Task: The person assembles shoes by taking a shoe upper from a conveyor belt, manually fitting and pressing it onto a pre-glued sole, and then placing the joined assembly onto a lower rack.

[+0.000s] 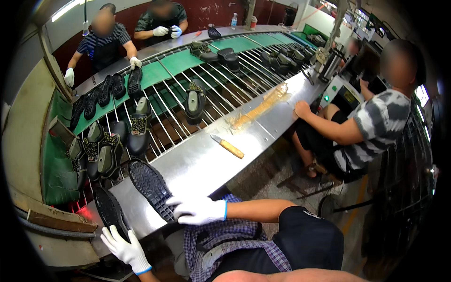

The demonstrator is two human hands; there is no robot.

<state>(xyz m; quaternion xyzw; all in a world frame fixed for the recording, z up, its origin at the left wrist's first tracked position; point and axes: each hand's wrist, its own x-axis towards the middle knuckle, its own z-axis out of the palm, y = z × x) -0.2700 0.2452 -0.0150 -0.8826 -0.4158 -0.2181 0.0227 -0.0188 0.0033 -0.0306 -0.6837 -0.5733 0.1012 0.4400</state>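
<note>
Two black shoe soles with cleated treads lie on the metal bench in front of me. My right hand (199, 211), in a white knit glove with a blue cuff, rests its outstretched fingers against the near end of the larger sole (149, 187). At the bench's left end, my left hand (124, 249), gloved the same way, has its fingers spread at the near end of the other sole (109, 207). Whatever lies beneath the left palm is hidden. A small knife with a wooden handle (231, 148) lies on the bench beyond my right hand.
Work shoes (139, 127) stand on a conveyor of metal rods (221, 88) with green matting (162, 73). More soles (105, 89) line its far side. Two gloved people work across from me; another person sits at the right. Brown tape (258, 108) covers part of the bench.
</note>
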